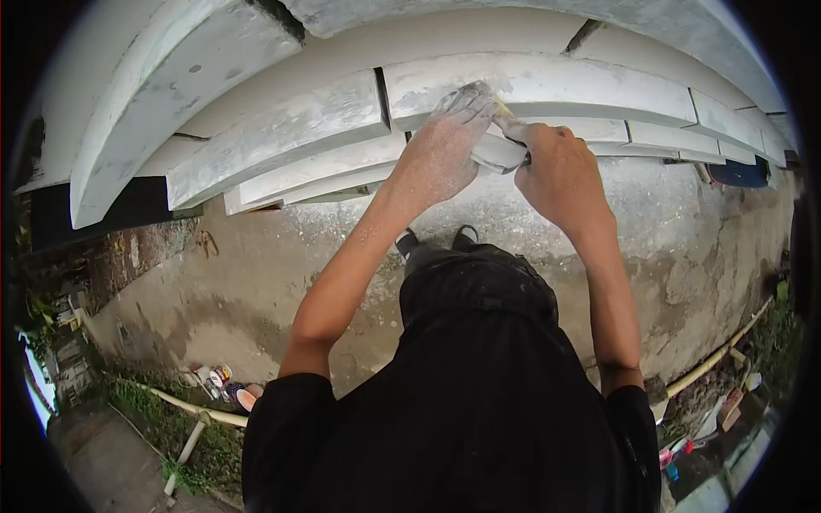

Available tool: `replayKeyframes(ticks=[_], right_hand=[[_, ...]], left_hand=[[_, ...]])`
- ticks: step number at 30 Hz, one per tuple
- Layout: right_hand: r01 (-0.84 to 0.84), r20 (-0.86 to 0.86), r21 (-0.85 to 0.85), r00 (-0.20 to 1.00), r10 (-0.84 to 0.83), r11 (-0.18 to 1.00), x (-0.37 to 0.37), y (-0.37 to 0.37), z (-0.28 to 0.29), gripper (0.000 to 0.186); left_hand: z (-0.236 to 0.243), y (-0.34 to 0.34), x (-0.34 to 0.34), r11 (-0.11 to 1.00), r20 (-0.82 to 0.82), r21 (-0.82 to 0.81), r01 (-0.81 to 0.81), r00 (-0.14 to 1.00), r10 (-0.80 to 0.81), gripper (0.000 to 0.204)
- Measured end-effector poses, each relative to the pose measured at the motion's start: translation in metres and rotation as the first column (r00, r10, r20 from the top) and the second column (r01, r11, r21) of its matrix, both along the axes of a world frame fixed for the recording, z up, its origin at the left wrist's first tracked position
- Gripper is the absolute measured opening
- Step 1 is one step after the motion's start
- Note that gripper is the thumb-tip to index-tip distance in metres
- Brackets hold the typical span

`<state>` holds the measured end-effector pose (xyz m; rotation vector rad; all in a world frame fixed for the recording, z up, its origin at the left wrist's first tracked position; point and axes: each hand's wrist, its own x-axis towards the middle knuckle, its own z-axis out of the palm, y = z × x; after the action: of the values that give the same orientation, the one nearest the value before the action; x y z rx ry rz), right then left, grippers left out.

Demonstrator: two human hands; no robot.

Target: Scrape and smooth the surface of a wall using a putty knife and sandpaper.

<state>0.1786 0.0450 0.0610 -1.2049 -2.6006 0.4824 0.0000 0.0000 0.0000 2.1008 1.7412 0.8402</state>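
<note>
Both hands meet at the edge of a white ledge [547,77] in front of me. My left hand [453,132], coated in pale dust, lies against the ledge. Its fingers press together over something greyish with a yellow edge that I cannot make out. Just to its right my right hand [560,171] closes around a whitish, flat, rounded piece [499,152], which sits between the two hands below the ledge. Much of that piece is hidden by the fingers, so its kind does not show.
More white ledges [299,120] run across in stepped rows, with dark gaps between sections. Below lies a stained concrete floor [231,282], where my feet [466,235] stand. A pale pipe [188,407], several containers [221,374] and plants [209,453] are at the lower left.
</note>
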Motion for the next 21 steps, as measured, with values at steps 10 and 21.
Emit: replayKeyframes(ticks=[10, 21], right_hand=[[-0.014, 0.054, 0.004, 0.998, 0.014, 1.0, -0.011, 0.019, 0.004, 0.027], [-0.023, 0.087, 0.12, 0.996, 0.013, 0.993, -0.021, 0.005, -0.001, 0.02]], left_hand=[[0.01, 0.017, -0.01, 0.996, -0.057, -0.079, 0.033, 0.998, -0.038, 0.063], [-0.008, 0.02, -0.02, 0.994, -0.074, 0.093, 0.054, 0.996, -0.048, 0.062]])
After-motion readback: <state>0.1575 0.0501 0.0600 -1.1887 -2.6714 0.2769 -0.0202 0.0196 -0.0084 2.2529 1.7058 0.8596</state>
